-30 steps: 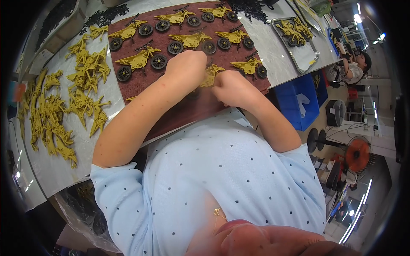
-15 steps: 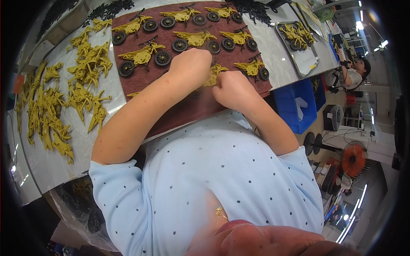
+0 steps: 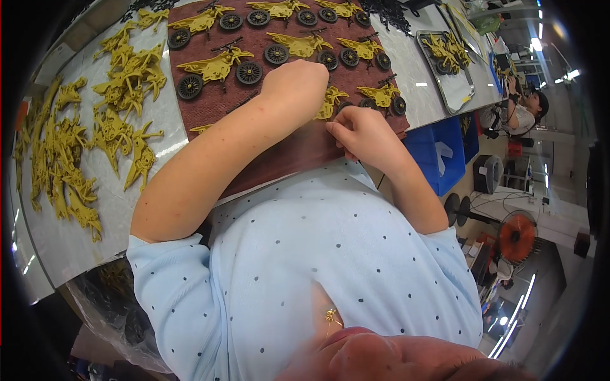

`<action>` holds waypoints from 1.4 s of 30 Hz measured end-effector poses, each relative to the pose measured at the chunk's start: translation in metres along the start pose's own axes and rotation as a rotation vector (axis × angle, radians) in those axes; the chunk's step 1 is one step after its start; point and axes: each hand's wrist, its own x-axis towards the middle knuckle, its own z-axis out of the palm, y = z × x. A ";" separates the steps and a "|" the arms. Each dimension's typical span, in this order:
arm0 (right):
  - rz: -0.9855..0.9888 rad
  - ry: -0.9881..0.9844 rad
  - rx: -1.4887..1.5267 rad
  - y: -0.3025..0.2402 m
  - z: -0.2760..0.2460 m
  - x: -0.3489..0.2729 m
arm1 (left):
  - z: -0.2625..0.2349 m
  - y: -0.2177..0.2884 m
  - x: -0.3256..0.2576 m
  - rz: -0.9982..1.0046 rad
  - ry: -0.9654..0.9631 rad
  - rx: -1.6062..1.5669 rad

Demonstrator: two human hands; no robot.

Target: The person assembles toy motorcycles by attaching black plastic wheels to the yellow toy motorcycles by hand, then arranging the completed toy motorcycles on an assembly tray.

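On the brown mat (image 3: 298,149), both hands are bunched around one yellow toy motorbike (image 3: 330,101): left hand (image 3: 298,82) is a closed fist over it, right hand (image 3: 362,133) curled, fingertips pinching at its near edge. Finished bikes (image 3: 219,66) with black wheels sit in rows just beyond, loose yellow frames (image 3: 121,120) pile up off to the left, and a metal tray (image 3: 451,82) sits right.
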 end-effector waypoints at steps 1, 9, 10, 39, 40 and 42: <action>-0.018 0.061 0.084 0.004 0.005 -0.003 | -0.002 0.001 -0.001 0.002 -0.022 -0.008; -0.169 0.242 0.019 0.017 0.022 -0.010 | -0.007 0.001 -0.006 0.015 -0.046 -0.052; -0.141 0.264 0.018 0.014 0.022 -0.010 | -0.008 0.001 -0.005 0.029 -0.048 -0.050; -0.479 0.471 0.676 -0.002 -0.019 0.001 | -0.057 0.029 -0.019 -0.155 -0.164 -1.732; -0.486 0.465 0.678 -0.003 -0.021 0.000 | -0.059 0.025 -0.023 -0.157 -0.154 -1.729; -0.437 0.300 0.777 -0.006 -0.024 -0.002 | -0.062 0.014 -0.032 -0.203 -0.083 -1.653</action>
